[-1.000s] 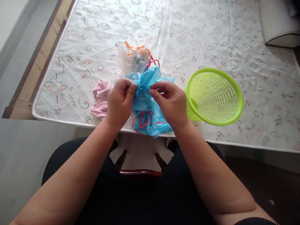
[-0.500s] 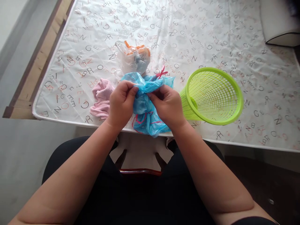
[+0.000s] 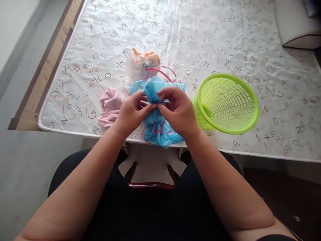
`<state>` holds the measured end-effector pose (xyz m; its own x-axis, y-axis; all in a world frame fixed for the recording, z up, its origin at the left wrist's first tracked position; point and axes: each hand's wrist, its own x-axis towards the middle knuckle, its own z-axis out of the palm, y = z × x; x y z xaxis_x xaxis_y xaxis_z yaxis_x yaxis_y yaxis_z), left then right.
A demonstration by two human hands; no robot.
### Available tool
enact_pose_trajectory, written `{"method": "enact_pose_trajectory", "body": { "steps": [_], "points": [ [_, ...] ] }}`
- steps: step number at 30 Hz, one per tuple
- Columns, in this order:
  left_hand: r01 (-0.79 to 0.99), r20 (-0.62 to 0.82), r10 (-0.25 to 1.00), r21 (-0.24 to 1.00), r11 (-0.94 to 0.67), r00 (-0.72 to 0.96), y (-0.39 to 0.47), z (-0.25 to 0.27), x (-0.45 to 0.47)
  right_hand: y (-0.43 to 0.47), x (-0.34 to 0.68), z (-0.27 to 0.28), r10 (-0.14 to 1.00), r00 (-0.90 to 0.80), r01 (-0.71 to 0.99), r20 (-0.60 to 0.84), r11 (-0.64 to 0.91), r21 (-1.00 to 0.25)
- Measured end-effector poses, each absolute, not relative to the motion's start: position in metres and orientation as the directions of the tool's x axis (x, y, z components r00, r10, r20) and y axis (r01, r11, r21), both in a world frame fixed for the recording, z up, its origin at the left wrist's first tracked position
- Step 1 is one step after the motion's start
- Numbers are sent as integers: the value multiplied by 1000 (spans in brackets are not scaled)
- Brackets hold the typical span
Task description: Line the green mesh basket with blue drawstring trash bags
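Observation:
A thin blue plastic bag (image 3: 154, 88) with pink-red drawstrings is bunched between my two hands. My left hand (image 3: 132, 112) pinches its gathered part from the left, thumb and fingers closed on it. From the right, my right hand (image 3: 177, 107) grips the same gathered spot, and the two thumb tips nearly meet. Above the fingers the plastic puffs into a rounded bulge. A pink-red drawstring (image 3: 165, 72) loops out behind it. More crumpled blue plastic (image 3: 164, 135) lies beneath, at the table's edge; whether it is the same bag I cannot tell.
A pink cloth (image 3: 110, 107) lies crumpled left of my left hand. Behind the blue plastic sits a clear bag (image 3: 136, 68) with orange edging. The green mesh basket (image 3: 228, 129) lies tipped on the right, mouth toward me. A white object (image 3: 293, 26) occupies the far right corner.
My hands have shifted slightly and now pinch the plastic with thumbs close together. The blue plastic has bulged upward above the fingers, and a drawstring loop has appeared behind it.

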<state>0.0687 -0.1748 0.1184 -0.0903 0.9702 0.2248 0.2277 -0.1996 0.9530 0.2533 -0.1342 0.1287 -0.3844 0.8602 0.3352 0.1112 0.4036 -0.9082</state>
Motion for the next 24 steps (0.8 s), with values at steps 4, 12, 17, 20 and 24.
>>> {"method": "enact_pose_trajectory", "body": {
  "steps": [4,12,17,20,24],
  "points": [
    [83,129,990,989,-123,-65,-175,124,74,-131,258,135,875,-392,32,286,323,-946],
    [30,78,995,996,-79,55,-196,161,85,-140,264,170,910,-388,-5,147,158,-987],
    [-77,55,993,996,-47,104,-199,166,83,-143,256,168,921,-390,-174,14,-58,-983],
    [-88,78,995,994,-73,58,-198,161,83,-144,252,168,935,-355,-187,8,-62,-980],
    [0,115,992,993,-115,-54,-198,155,87,-155,251,181,929,9,80,370,368,-926]
  ]
}}
